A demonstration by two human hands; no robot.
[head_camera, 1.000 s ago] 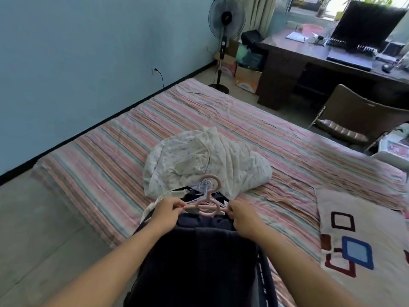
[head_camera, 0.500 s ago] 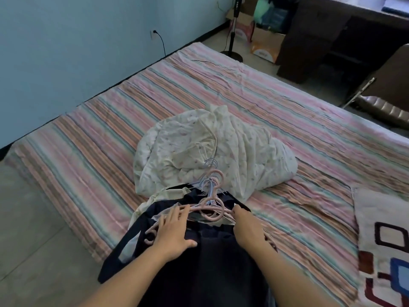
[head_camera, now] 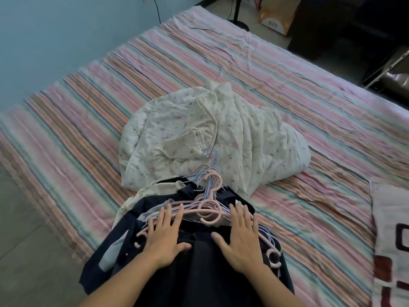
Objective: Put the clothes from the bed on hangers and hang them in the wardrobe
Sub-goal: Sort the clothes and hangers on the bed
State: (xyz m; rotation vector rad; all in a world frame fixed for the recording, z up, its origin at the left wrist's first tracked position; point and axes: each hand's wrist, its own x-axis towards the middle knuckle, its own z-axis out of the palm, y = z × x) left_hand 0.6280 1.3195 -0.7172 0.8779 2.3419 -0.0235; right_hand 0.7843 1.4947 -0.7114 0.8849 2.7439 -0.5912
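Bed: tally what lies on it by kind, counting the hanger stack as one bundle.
White floral garment: 1
Cream garment: 1
Dark navy garment: 1
Hanger bundle, pink and pale blue: 1
Patterned pillow: 1
Total: 5

Striped bed (head_camera: 254,69), floral garment (head_camera: 210,138), dark clothes (head_camera: 199,273), patterned pillow (head_camera: 391,240)

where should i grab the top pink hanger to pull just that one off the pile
Take the pink hanger by its neck, just below the hook, coming from above with the right hand. It lies flat on top of the bundle on the dark garment, its neck bare between both hands, while its arms are tangled with the blue hangers.
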